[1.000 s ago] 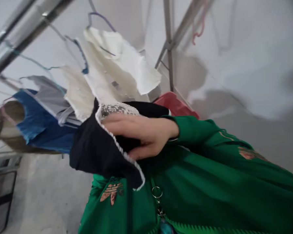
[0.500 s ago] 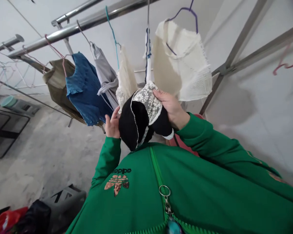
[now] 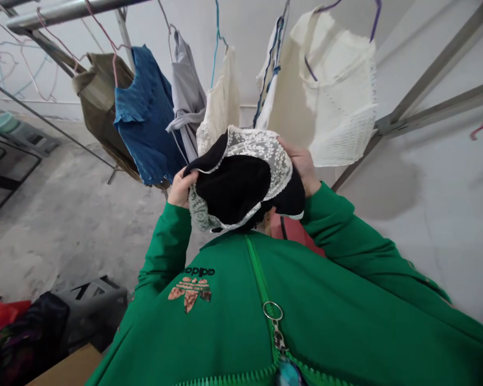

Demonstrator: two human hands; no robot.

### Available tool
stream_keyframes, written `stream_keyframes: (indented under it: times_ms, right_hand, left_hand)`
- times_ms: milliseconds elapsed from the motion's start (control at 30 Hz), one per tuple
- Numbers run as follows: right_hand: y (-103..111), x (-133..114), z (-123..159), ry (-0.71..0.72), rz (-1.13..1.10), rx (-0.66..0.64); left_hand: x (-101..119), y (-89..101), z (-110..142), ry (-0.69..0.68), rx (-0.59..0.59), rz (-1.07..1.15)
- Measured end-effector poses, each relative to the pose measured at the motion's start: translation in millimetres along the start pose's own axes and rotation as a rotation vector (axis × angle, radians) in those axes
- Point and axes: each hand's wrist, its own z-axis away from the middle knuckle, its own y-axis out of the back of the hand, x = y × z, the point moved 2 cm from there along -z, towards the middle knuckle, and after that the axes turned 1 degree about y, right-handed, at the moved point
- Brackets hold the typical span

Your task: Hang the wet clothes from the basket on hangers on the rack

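Here we go: the left hand (image 3: 181,187) and the right hand (image 3: 300,163) are both gripping a black lace-trimmed garment (image 3: 231,187), holding it up just above the green jacket (image 3: 225,321) — right below a hanging blue top (image 3: 147,112) and cream top (image 3: 338,91)!

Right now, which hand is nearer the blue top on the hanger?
Left. The left hand sits beside the lower edge of the blue top; the right hand is farther off, past the black lace-trimmed garment.
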Motion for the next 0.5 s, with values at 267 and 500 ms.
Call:
stream_keyframes:
  times_ms: [267, 500]
  right_hand:
    - [14, 21, 12, -0.016, 0.314, -0.086]
    - [-34, 37, 46, 0.621, 0.899, -0.026]
  left_hand:
    - [39, -44.8, 10, 0.204, -0.127, 0.132]
    - [41, -65.0, 15, 0.289, -0.150, 0.121]
